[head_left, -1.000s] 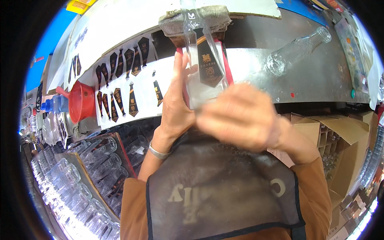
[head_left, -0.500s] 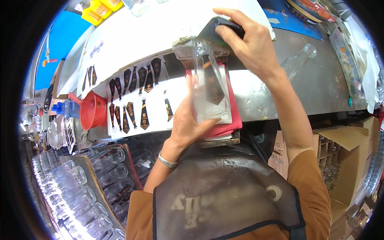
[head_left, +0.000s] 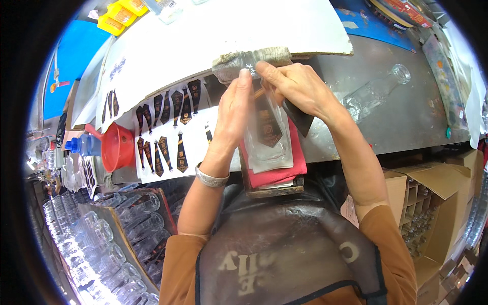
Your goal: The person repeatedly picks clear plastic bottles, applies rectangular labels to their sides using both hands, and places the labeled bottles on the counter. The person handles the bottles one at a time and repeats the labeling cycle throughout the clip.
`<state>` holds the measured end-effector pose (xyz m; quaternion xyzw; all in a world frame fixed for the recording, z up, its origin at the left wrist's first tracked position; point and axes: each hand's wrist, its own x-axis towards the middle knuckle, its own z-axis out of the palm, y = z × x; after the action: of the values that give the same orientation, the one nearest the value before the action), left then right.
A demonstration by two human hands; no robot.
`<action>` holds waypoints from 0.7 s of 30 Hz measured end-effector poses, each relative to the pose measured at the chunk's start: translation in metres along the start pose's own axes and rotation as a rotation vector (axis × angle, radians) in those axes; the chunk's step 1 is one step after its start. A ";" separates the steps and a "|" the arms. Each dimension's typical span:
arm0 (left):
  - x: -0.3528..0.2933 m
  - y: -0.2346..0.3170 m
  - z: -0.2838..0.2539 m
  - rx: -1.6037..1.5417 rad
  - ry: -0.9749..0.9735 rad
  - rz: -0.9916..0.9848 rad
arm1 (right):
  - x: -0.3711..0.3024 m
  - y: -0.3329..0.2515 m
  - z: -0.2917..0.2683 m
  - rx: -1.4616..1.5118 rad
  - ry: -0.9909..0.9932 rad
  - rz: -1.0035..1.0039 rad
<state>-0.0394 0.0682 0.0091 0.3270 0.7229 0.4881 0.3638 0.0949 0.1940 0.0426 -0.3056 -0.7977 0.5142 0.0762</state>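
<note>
Head view: a clear glass bottle (head_left: 263, 158) lies on its side on a white layer over a red cloth (head_left: 295, 170), base toward the person, its neck end resting on a rolled grey cloth (head_left: 229, 67). A dark tie-shaped label (head_left: 268, 124) shows on its upper face. The left hand (head_left: 235, 109) lies along the bottle's left side, fingers nearly straight and close together; whether it grips or only steadies, I cannot tell. The right hand (head_left: 300, 90) has its thumb at the neck and its fingers curled, with a dark flat piece (head_left: 300, 118) held in them and jutting below the palm.

Rolling looks like the main risk: the glass is smooth, so if the left hand eases off while the right pushes sideways, the bottle could turn on its cloth. The label could wrinkle or shift if the thumb drags across its narrow end, and a corner of the flat piece might catch its edge. A second bottle (head_left: 378, 91) lies beyond the right forearm; a wide outward swing could knock it. Likewise, the left forearm might brush the sheet of loose labels (head_left: 193, 172) beside it.
</note>
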 end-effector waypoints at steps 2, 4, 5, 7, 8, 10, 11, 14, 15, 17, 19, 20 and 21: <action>-0.007 0.006 0.015 -0.056 0.061 0.047 | 0.004 0.005 0.006 -0.046 0.030 -0.059; 0.000 -0.003 0.023 -0.156 0.100 0.166 | 0.004 0.005 0.006 -0.017 0.025 -0.063; 0.001 -0.011 0.022 -0.154 0.096 0.158 | 0.004 0.005 0.007 -0.002 0.020 -0.067; 0.002 -0.016 0.019 -0.153 0.085 0.149 | 0.005 0.006 0.008 0.026 0.017 -0.067; 0.003 -0.015 0.020 -0.158 0.091 0.149 | 0.005 0.007 0.008 0.038 0.020 -0.069; 0.002 -0.014 0.022 -0.170 0.103 0.153 | 0.008 0.012 0.010 0.058 0.035 -0.072; 0.003 -0.015 0.021 -0.215 0.087 0.115 | 0.008 0.012 0.010 0.066 0.043 -0.075; 0.007 -0.020 0.017 -0.279 0.060 0.046 | 0.003 0.013 0.004 0.270 -0.028 -0.062; 0.007 -0.020 0.018 -0.253 0.065 0.054 | 0.002 0.014 0.005 0.214 -0.014 -0.081; 0.008 -0.021 0.019 -0.210 0.077 0.079 | 0.001 0.018 0.007 0.104 0.013 -0.118; 0.007 -0.024 0.019 -0.179 0.092 0.112 | 0.000 0.017 0.009 0.128 0.027 -0.118; 0.007 -0.023 0.020 -0.179 0.103 0.116 | -0.001 0.016 0.010 0.140 0.034 -0.119; 0.007 -0.023 0.022 -0.180 0.114 0.120 | -0.001 0.016 0.010 0.142 0.022 -0.116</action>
<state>-0.0272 0.0766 -0.0195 0.3072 0.6748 0.5898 0.3201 0.0980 0.1898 0.0239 -0.2584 -0.7748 0.5606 0.1362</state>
